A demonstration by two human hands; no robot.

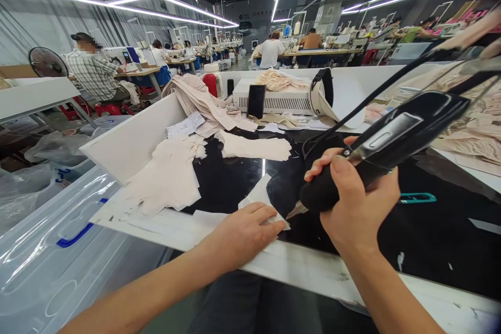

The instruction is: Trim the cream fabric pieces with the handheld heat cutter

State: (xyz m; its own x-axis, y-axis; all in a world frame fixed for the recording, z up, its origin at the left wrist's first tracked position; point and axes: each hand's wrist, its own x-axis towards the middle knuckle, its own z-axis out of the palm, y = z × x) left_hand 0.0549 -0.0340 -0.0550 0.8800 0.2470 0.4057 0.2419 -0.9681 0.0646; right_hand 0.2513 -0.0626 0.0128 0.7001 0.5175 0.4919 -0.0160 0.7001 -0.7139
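Observation:
My right hand [358,203] is wrapped round the dark handle of a black hand-held power tool [407,125] with a silver metal plate and a black cable, raised above the black table top. Near the front edge, my left hand [250,229] has its fingers bent together on a small white fabric piece [260,193]; its fingertips are partly hidden. To the left lies a stack of cream fabric pieces [168,175]. Another cream stack [256,146] is behind the left hand. A teal-handled cutter [418,198] lies right of my right hand.
A white board [133,135] walls the table's left side. At the back stand a white vented box [235,96], a phone [257,101] and a white visor [340,96]. Cream fabric [473,115] heaps up on the right. A clear plastic bin [50,250] adjoins on the left. People work at sewing machines beyond.

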